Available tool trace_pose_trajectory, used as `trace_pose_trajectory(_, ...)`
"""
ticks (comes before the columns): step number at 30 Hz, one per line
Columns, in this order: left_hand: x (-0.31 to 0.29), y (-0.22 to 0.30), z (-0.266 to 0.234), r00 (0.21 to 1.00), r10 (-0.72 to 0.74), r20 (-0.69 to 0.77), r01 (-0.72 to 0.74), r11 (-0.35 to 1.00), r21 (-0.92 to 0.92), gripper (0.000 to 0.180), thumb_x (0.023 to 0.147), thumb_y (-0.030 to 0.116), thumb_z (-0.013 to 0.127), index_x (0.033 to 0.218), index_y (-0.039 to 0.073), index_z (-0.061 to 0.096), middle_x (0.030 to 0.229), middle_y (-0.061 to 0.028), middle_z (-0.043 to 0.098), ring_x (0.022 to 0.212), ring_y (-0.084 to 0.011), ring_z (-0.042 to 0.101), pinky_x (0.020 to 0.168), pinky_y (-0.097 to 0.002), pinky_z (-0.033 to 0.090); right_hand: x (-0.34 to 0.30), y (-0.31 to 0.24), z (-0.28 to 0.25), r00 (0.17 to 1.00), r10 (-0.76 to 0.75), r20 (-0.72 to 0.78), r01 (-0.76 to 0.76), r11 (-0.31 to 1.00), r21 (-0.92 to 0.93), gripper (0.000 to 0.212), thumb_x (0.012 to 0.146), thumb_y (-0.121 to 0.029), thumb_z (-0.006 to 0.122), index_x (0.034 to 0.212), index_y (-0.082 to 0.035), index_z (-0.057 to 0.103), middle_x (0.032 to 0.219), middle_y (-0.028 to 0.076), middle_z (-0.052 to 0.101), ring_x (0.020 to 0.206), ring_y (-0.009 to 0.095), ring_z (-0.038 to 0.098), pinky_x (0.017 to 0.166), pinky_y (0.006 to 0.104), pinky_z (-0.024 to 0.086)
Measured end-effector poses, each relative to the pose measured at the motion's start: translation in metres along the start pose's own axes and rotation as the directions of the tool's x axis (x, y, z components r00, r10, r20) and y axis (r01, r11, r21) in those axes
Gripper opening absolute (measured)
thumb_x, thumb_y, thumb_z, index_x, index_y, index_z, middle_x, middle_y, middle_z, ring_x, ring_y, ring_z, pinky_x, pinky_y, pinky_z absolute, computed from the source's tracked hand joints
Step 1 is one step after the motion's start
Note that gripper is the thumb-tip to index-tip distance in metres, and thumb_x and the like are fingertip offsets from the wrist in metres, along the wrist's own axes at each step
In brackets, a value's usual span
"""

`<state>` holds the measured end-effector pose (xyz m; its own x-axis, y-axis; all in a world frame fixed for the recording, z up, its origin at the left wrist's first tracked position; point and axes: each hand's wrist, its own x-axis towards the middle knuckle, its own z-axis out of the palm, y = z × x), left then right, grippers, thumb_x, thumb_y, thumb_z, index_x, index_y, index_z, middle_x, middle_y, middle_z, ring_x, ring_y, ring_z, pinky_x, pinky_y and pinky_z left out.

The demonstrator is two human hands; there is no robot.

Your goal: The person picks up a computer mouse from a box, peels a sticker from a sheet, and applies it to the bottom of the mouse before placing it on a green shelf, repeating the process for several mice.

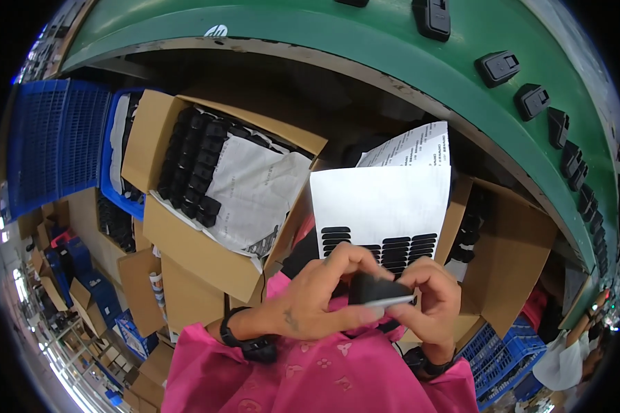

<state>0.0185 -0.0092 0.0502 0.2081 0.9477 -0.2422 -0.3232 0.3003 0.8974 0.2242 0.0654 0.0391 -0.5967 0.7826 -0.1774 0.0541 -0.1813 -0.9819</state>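
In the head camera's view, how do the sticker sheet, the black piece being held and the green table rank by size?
1. Green table
2. Sticker sheet
3. Black piece

All three differ clearly.

Setting: factory workshop.
We note black units (499, 67) lined along a green table (351, 31), a part-filled cardboard carton (196, 241), blue plastic crates (58, 148).

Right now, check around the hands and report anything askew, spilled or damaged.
No spill stands out. White paper in the large open carton at left looks wrinkled instead of flat, and the front edge of the green bench shows dark, worn-looking patches.
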Motion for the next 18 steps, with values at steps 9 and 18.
trace_pose_trajectory(9,-0.043,-0.01,-0.041,0.994,-0.111,-0.018,0.111,0.994,0.017,0.065,0.08,0.019,0.067,0.137,-0.001,0.041,0.129,-0.0168,0.051,0.121,-0.0238,0.048,0.104,-0.034,0.035,0.019,-0.01,0.039,0.98,-0.2,0.02,0.183,0.851,-0.491,0.025,0.071,0.001,0.073,0.095,0.002,0.067,0.079,0.009,0.059,0.066,0.017,0.056,0.057,0.0264,0.043)
trace_pose_trajectory(18,-0.031,-0.023,-0.063,0.993,-0.111,-0.025,0.112,0.993,0.045,0.071,0.058,0.016,0.059,0.126,-0.001,0.056,0.132,-0.0122,0.047,0.128,-0.0257,0.04,0.109,-0.0341,0.027,0.031,0.019,0.071,0.906,-0.422,0.032,0.267,0.509,-0.818,0.032,0.074,0.003,0.072,0.106,0.001,0.066,0.089,0.009,0.053,0.078,0.022,0.054,0.065,0.0314,0.046)
